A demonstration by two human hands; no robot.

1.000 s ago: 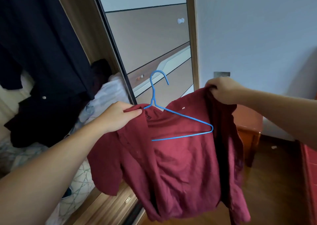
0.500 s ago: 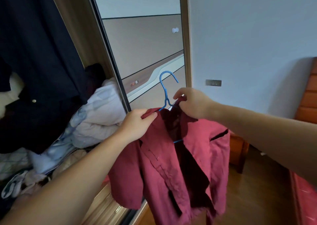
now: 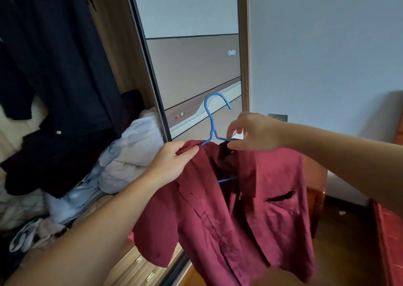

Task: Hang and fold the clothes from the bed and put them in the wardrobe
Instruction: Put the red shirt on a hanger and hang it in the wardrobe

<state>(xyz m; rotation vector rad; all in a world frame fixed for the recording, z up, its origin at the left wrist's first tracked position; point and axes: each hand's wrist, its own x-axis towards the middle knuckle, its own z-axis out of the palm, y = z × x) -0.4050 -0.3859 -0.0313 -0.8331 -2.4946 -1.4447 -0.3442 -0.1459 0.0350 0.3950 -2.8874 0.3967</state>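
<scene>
Beside the open wardrobe [image 3: 65,89], the maroon shirt [image 3: 250,209] now draped both shoulders of the blue wire hanger [image 3: 212,120]. Left hand [image 3: 172,161] pinched the collar; right hand [image 3: 253,133], lately gripping fabric, had loosened onto the hanger's shoulder. Probably ready for hanging.

It was a home bedroom: left of the gripped shirt stood an open sliding-door wardrobe [image 3: 139,72] with dark hanging clothes [image 3: 54,67] and heaped bedding [image 3: 130,152], while a wooden bedside cabinet [image 3: 316,190] stood behind it.
</scene>
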